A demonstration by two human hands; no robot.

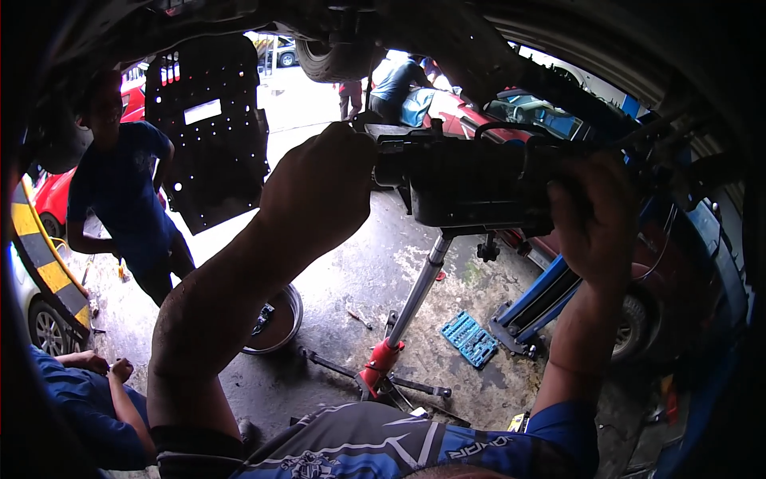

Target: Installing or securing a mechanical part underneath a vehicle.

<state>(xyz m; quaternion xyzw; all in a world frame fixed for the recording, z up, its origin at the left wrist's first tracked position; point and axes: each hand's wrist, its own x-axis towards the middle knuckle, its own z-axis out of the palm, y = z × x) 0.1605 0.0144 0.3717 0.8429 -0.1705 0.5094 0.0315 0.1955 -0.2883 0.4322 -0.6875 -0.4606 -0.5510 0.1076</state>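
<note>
A dark, boxy metal component (pixel 471 195) is raised under the car's underside (pixel 431 36), above a telescopic jack stand with a red base (pixel 377 366). My left hand (pixel 315 180) is closed at the component's left end; its fingertips and whatever they grip are hidden behind the hand. My right hand (pixel 590 215) grips the component's right end with bent fingers. Both forearms reach up from the lower edge.
A standing co-worker (pixel 120 199) is beside a perforated black panel (pixel 203 152); another person's hands (pixel 112 367) are lower left. A round basin (pixel 291 323), blue socket case (pixel 469 339) and blue lift (pixel 531 299) are below. People (pixel 395 84) and red car (pixel 455 112) are behind.
</note>
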